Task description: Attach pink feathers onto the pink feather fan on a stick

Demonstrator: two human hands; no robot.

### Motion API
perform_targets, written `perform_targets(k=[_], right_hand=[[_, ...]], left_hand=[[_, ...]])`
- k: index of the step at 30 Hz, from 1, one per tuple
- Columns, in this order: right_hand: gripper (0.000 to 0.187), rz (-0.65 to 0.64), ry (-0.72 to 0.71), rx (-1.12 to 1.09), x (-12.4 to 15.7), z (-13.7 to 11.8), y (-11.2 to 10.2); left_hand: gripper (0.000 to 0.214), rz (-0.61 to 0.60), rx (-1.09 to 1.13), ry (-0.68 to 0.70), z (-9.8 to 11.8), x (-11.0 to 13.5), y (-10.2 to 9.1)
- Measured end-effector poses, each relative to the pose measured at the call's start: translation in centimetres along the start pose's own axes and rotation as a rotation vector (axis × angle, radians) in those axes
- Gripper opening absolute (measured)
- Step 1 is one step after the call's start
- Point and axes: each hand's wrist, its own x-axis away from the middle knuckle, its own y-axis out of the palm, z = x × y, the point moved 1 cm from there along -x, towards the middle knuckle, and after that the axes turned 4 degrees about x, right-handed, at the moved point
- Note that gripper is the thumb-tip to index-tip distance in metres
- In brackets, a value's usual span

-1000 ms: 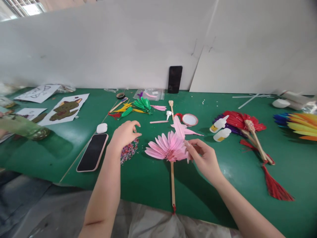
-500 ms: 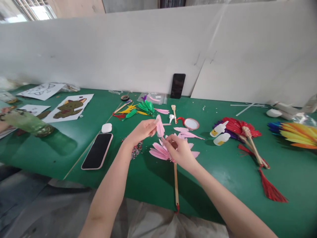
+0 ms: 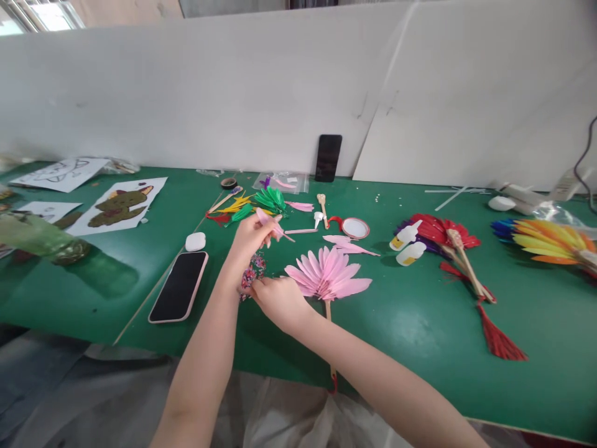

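Note:
My left hand pinches a pink feather above the table, its quill pointing right. Just below, my right hand reaches with bent fingertips into a pile of small colourful bits; whether anything is between those fingers is hidden. To the right of that hand lies a fan of pink feathers on a wooden handle, partly covered by my right forearm. Loose pink feathers lie behind the fan.
A phone and a white case lie left of my left arm. Two glue bottles and a red feather fan lie to the right. Behind are green feathers, a tape roll and an upright phone.
My right hand has left the pink fan and moved left to the pile of bits. My left hand has drawn left with the feather, which now tilts sideways.

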Motion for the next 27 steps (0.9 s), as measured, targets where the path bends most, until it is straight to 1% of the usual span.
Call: perform_targets(k=[2, 4, 5, 7, 8, 10, 13, 15, 17, 23, 27], right_hand=[[0.022, 0.046, -0.048, 0.000, 0.9, 0.2, 0.0], [0.015, 0.162, -0.091, -0.011, 2.9, 0.8, -0.4], [0.015, 0.239, -0.114, -0.038, 4.2, 1.2, -0.8], [0.016, 0.398, -0.122, -0.141, 7.0, 2.2, -1.5], [0.014, 0.480, -0.097, -0.194, 8.4, 2.9, -1.8], [0.011, 0.571, 0.005, -0.272, 10.9, 4.4, -2.2], [0.011, 0.663, 0.199, -0.232, 13.6, 6.6, -2.0], [0.013, 0.681, 0.292, -0.180, 14.6, 7.7, -1.5], [0.017, 0.650, 0.334, -0.130, 15.0, 8.4, -0.9], [0.041, 0.492, 0.294, 0.005, 14.0, 8.6, 0.0], [0.049, 0.424, 0.274, 0.061, 13.6, 8.3, 0.5]], left_hand=[[0.028, -0.168, -0.056, -0.026, 0.3, 0.4, 0.4], [0.029, -0.312, -0.080, -0.048, 0.4, 0.8, 0.8], [0.029, -0.361, -0.085, -0.058, 0.4, 1.0, 1.1], [0.026, -0.410, -0.103, -0.071, 0.2, 1.2, 2.0], [0.025, -0.419, -0.118, -0.072, 0.0, 1.3, 2.6], [0.025, -0.431, -0.173, -0.044, -0.5, 1.4, 3.9], [0.025, -0.437, -0.341, 0.072, -1.3, 1.4, 5.8], [0.024, -0.462, -0.455, 0.127, -1.9, 1.2, 6.6], [0.024, -0.509, -0.526, 0.139, -2.3, 1.1, 6.8], [0.027, -0.645, -0.618, 0.108, -2.9, 0.6, 6.8], [0.029, -0.686, -0.641, 0.129, -3.2, 0.4, 7.1]])
